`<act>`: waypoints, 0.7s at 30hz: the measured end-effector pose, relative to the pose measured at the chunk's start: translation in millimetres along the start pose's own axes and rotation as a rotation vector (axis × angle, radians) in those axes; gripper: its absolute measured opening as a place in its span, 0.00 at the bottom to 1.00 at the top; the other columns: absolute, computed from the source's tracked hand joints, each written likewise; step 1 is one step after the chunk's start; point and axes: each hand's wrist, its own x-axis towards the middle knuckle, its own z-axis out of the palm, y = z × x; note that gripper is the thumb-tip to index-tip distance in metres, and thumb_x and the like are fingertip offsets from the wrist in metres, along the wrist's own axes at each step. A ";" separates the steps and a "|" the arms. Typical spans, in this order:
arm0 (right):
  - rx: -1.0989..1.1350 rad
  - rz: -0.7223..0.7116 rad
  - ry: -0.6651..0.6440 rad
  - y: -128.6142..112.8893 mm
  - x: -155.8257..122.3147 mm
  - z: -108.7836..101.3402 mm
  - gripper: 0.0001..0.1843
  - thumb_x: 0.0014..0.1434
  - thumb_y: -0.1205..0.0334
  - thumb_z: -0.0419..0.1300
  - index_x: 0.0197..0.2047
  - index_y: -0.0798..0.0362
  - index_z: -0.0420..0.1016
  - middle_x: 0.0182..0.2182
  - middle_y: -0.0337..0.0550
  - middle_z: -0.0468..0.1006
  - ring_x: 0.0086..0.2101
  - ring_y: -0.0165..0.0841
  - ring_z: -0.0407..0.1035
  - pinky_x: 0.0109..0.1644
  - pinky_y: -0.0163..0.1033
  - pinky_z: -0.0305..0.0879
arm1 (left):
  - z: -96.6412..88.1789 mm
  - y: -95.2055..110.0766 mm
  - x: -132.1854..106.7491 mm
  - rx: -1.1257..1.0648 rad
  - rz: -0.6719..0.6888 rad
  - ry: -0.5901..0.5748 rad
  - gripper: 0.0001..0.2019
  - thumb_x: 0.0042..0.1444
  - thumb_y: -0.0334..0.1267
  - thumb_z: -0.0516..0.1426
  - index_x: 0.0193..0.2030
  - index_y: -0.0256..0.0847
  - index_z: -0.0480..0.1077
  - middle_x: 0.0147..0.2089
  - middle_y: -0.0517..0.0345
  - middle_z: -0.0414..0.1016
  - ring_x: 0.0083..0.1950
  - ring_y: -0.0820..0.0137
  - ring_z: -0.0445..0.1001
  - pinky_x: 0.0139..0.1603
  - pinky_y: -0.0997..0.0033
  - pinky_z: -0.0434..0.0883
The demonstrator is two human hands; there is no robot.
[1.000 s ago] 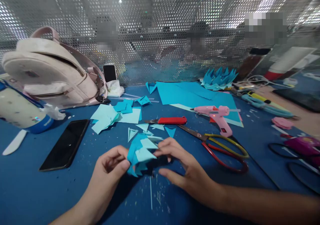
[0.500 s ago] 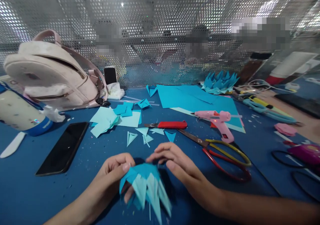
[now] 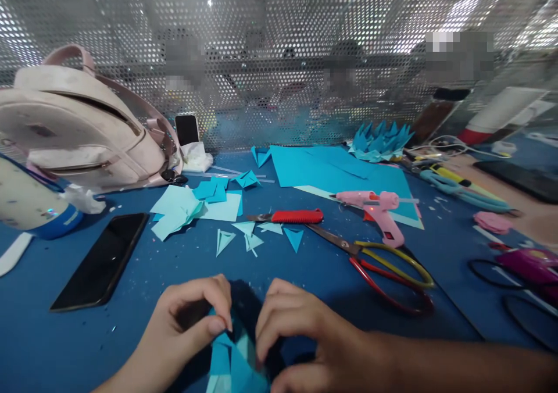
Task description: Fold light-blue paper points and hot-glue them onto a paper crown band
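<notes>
Both my hands work a folded blue paper piece [image 3: 230, 363] at the bottom edge of the view. My left hand [image 3: 192, 317] pinches its upper left part between thumb and forefinger. My right hand [image 3: 300, 332] is curled over its right side, fingertips pressed on the paper. Most of the piece is hidden by my fingers and the frame edge. Small blue paper triangles [image 3: 244, 236] lie on the blue table [image 3: 131, 335] just beyond my hands.
Red-and-yellow scissors [image 3: 379, 262], a red utility knife [image 3: 290, 216] and a pink glue gun [image 3: 377, 207] lie to the right. A black phone [image 3: 100, 262] lies left, a pink backpack [image 3: 82, 125] behind it. Blue paper sheets [image 3: 335, 172] and a folded blue paper flower [image 3: 379, 140] sit near the perforated metal screen [image 3: 279, 44].
My hands have drawn the blue paper piece toward me and down to the bottom edge. It went from spread points showing to mostly covered by my closed fingers.
</notes>
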 end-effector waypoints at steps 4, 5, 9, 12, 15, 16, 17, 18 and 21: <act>-0.006 -0.006 0.087 2.5 -1.4 1.5 0.17 0.63 0.49 0.61 0.30 0.53 0.74 0.29 0.41 0.79 0.33 0.30 0.71 0.47 0.41 0.62 | -4.1 -4.0 1.9 0.080 -0.015 0.083 0.13 0.61 0.51 0.58 0.40 0.44 0.75 0.36 0.54 0.72 0.40 0.65 0.70 0.40 0.69 0.67; -0.008 -0.003 0.126 3.2 -2.3 1.4 0.17 0.62 0.49 0.61 0.30 0.53 0.74 0.29 0.41 0.79 0.33 0.30 0.71 0.46 0.41 0.62 | -4.9 -5.2 2.5 0.084 -0.008 0.123 0.15 0.62 0.52 0.57 0.46 0.45 0.74 0.43 0.52 0.73 0.46 0.63 0.71 0.45 0.67 0.68; -0.039 -0.008 0.285 3.4 -6.1 0.3 0.14 0.62 0.52 0.62 0.31 0.53 0.73 0.28 0.41 0.77 0.33 0.31 0.68 0.44 0.41 0.61 | -6.6 -8.3 1.8 0.087 0.095 0.284 0.19 0.61 0.52 0.57 0.55 0.47 0.67 0.53 0.50 0.68 0.56 0.59 0.67 0.55 0.65 0.67; -0.061 -0.040 0.305 3.3 -7.9 0.5 0.10 0.63 0.57 0.62 0.33 0.53 0.72 0.29 0.40 0.77 0.33 0.30 0.67 0.45 0.40 0.60 | -5.8 -7.7 -3.9 0.153 0.130 0.222 0.23 0.56 0.57 0.59 0.52 0.46 0.67 0.45 0.52 0.69 0.49 0.61 0.69 0.49 0.68 0.70; -0.080 -0.069 0.280 4.3 -8.3 1.4 0.06 0.62 0.62 0.62 0.35 0.53 0.71 0.31 0.39 0.76 0.35 0.30 0.67 0.45 0.40 0.59 | -3.5 -6.2 -9.6 0.189 0.056 0.131 0.24 0.54 0.58 0.61 0.51 0.46 0.68 0.44 0.53 0.70 0.46 0.61 0.71 0.43 0.71 0.71; -0.087 -0.070 0.270 4.7 -8.2 1.7 0.05 0.62 0.64 0.63 0.35 0.53 0.71 0.31 0.39 0.76 0.35 0.30 0.67 0.46 0.40 0.59 | -2.9 -5.8 -10.3 0.184 0.035 0.137 0.23 0.54 0.57 0.62 0.52 0.47 0.68 0.44 0.53 0.70 0.46 0.62 0.71 0.42 0.72 0.71; -0.094 -0.068 0.263 4.9 -8.1 1.9 0.04 0.62 0.65 0.62 0.36 0.53 0.70 0.31 0.39 0.76 0.35 0.30 0.67 0.46 0.40 0.59 | -2.4 -5.5 -10.4 0.173 0.018 0.155 0.23 0.55 0.55 0.62 0.53 0.48 0.67 0.44 0.54 0.70 0.46 0.62 0.72 0.42 0.72 0.71; -0.102 -0.065 0.258 5.0 -7.9 2.0 0.04 0.62 0.65 0.62 0.36 0.53 0.70 0.31 0.38 0.76 0.35 0.30 0.67 0.46 0.40 0.59 | -2.1 -5.1 -9.9 0.167 0.013 0.156 0.22 0.55 0.53 0.62 0.53 0.49 0.67 0.43 0.55 0.71 0.45 0.63 0.72 0.41 0.73 0.71; -0.114 -0.046 0.262 5.2 -7.3 1.6 0.04 0.63 0.64 0.62 0.35 0.52 0.71 0.31 0.39 0.76 0.35 0.31 0.67 0.45 0.41 0.59 | -0.7 -3.3 -7.4 0.176 -0.007 0.155 0.23 0.55 0.46 0.64 0.55 0.48 0.65 0.41 0.55 0.73 0.42 0.65 0.74 0.40 0.73 0.71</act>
